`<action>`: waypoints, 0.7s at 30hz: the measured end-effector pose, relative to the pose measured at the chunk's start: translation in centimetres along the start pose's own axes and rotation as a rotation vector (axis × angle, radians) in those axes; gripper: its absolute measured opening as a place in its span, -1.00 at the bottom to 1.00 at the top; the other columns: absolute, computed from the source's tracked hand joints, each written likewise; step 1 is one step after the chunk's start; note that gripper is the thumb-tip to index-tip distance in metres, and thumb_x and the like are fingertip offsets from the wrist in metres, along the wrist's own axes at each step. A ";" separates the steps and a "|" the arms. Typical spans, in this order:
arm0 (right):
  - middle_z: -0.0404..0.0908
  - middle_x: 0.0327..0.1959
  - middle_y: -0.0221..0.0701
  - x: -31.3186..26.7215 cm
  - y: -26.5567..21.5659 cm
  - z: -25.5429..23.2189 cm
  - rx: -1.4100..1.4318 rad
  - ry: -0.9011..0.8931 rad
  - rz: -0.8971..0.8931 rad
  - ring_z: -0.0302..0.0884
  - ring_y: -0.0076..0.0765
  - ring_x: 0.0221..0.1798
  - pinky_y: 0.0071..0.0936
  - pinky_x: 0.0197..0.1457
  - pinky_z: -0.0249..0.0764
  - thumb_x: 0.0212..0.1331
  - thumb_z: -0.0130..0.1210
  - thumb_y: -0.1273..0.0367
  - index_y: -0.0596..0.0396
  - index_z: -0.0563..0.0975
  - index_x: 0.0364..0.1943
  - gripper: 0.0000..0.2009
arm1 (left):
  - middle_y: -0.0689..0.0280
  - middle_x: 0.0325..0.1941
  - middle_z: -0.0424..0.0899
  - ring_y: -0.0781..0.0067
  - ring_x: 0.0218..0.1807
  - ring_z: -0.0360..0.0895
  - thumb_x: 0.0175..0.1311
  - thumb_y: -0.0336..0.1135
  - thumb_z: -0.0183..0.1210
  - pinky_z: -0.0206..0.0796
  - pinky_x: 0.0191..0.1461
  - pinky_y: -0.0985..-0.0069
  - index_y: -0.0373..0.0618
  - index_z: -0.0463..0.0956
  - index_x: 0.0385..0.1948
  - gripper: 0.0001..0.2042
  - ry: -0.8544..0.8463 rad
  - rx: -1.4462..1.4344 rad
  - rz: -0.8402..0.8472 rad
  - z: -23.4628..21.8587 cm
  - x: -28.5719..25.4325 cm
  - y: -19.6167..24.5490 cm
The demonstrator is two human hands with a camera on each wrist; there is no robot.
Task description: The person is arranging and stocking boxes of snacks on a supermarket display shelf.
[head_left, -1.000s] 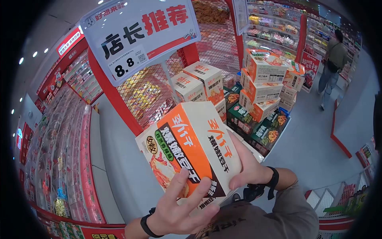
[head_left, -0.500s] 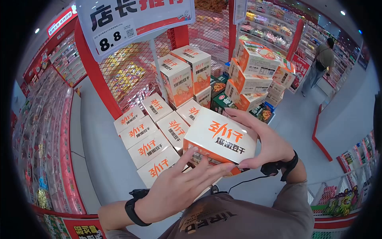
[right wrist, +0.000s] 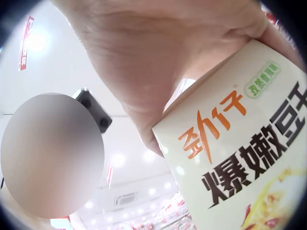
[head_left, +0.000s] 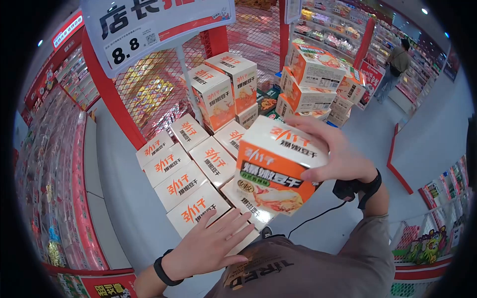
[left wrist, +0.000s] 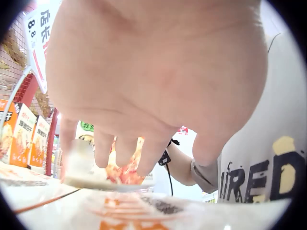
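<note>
In the head view my right hand (head_left: 343, 151) grips a white and orange snack box (head_left: 271, 171), thumb on the near side and fingers over the far side. The box is tilted, its orange label and food picture facing me, above the right part of a layer of similar boxes (head_left: 214, 163). The right wrist view shows the lettered side of this box (right wrist: 225, 143) beneath the hand. My left hand (head_left: 206, 251) holds nothing, its fingers spread low over the nearest boxes of the layer. Close up, the left wrist view shows the left palm (left wrist: 158, 72) above white box tops (left wrist: 144, 211).
Taller stacked boxes (head_left: 231, 84) stand at the back, behind a sign post (head_left: 186, 79) holding a price sign (head_left: 164, 30). Another box pile (head_left: 315, 82) rises at back right. Shelving (head_left: 54, 184) lines the left. A person (head_left: 396, 69) stands in the far aisle.
The box has gone from both hands to the right hand alone and turned so its orange label faces me. My left hand has left it and lowered toward the layer of boxes.
</note>
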State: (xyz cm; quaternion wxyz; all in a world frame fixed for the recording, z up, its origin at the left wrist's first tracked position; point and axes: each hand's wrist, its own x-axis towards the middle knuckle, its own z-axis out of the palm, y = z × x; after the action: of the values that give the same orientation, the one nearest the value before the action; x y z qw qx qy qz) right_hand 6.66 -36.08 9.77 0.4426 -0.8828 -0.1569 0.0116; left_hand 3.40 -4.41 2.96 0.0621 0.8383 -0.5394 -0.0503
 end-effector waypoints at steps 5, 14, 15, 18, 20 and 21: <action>0.52 0.12 -0.16 1.1 4.1 -1.8 0.010 0.409 -0.058 0.54 -0.27 0.12 -0.40 0.19 0.42 -0.27 0.38 0.30 0.10 0.32 0.27 -0.17 | 0.24 0.39 0.29 0.32 0.42 0.22 0.28 0.18 0.06 0.07 0.37 0.08 0.02 0.31 0.28 -0.38 0.043 -0.013 -0.056 1.3 -1.2 0.0; 0.59 0.02 -0.11 5.2 9.9 1.4 -0.195 0.515 0.013 0.60 -0.12 0.03 -0.27 0.11 0.47 -0.24 0.38 0.22 0.14 0.34 0.24 -0.19 | 0.10 0.40 0.26 0.12 0.44 0.17 0.05 0.19 0.24 -0.06 0.40 0.00 0.06 0.32 0.28 -0.27 0.077 -0.056 -0.299 2.3 -3.8 1.4; 0.59 0.01 -0.11 5.6 9.9 2.0 -0.224 0.483 0.037 0.60 -0.11 0.03 -0.27 0.11 0.47 -0.23 0.37 0.20 0.15 0.34 0.24 -0.19 | 0.10 0.40 0.26 0.12 0.44 0.17 0.02 0.17 0.26 -0.08 0.40 -0.01 0.07 0.33 0.28 -0.26 0.097 -0.046 -0.303 2.9 -3.7 1.3; 0.55 0.07 -0.14 7.1 11.1 4.0 -0.299 0.464 0.060 0.56 -0.12 0.08 -0.27 0.13 0.46 -0.24 0.36 0.13 0.13 0.39 0.19 -0.22 | 0.10 0.42 0.25 0.15 0.44 0.18 -0.02 0.10 0.28 -0.13 0.41 -0.01 0.10 0.34 0.27 -0.27 0.124 -0.057 -0.320 3.6 -3.6 1.4; 0.51 0.13 -0.18 8.1 11.6 5.2 -0.339 0.458 0.008 0.52 -0.14 0.13 -0.26 0.16 0.44 -0.23 0.36 0.12 0.08 0.41 0.18 -0.24 | 0.09 0.42 0.25 0.16 0.43 0.19 -0.04 0.07 0.28 -0.15 0.41 0.00 0.11 0.35 0.27 -0.28 0.137 -0.061 -0.332 3.7 -3.5 1.5; 0.49 0.12 -0.22 8.7 12.0 5.8 -0.334 0.449 -0.015 0.49 -0.15 0.15 -0.25 0.17 0.42 -0.22 0.36 0.10 0.09 0.45 0.13 -0.28 | 0.10 0.42 0.26 0.16 0.43 0.20 -0.04 0.07 0.28 -0.15 0.42 0.01 0.12 0.36 0.26 -0.28 0.142 -0.058 -0.335 3.8 -3.6 1.5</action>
State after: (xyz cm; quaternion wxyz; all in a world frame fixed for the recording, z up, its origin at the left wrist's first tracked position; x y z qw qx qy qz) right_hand 17.19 -35.76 -2.21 0.3147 -0.9228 -0.0612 -0.2138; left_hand 0.01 -1.94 -0.53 0.1148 0.9157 -0.3848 -0.0162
